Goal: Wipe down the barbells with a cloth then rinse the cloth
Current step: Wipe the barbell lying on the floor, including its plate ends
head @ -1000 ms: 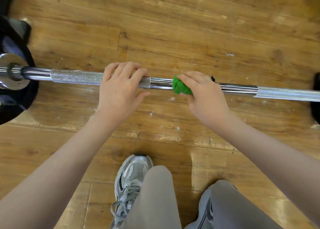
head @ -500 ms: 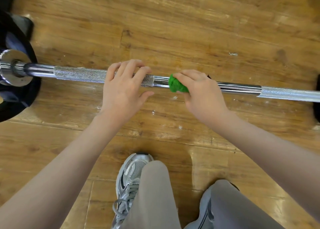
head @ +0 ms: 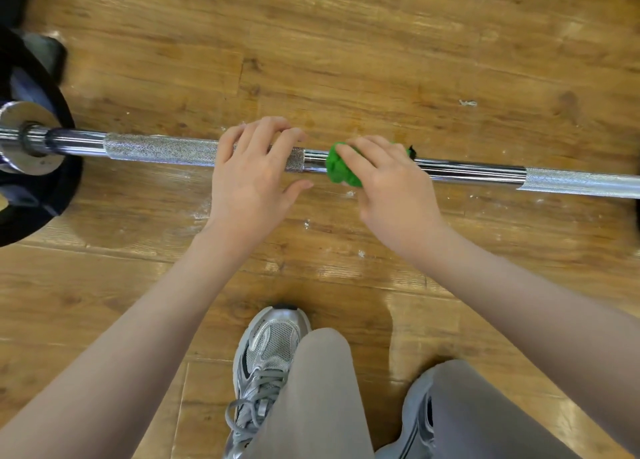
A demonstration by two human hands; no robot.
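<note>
Since the earlier frame the cloth (head: 341,168) has slid left along the barbell (head: 467,171), bunched under the gripping right hand (head: 391,184). The left hand (head: 251,176) rests loosely curled over the knurled section. Wiping is mid-course; rinsing remains.

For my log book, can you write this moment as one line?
step: wiping | right hand: holds cloth on barbell | left hand: steadies barbell | rinse: not yet

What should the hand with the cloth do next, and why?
Probably slide the cloth rightward along the bar. The right hand grips it bunched on the smooth middle stretch, right beside the left hand, which rests on the knurled part, so the bar to the right lies open.
</note>
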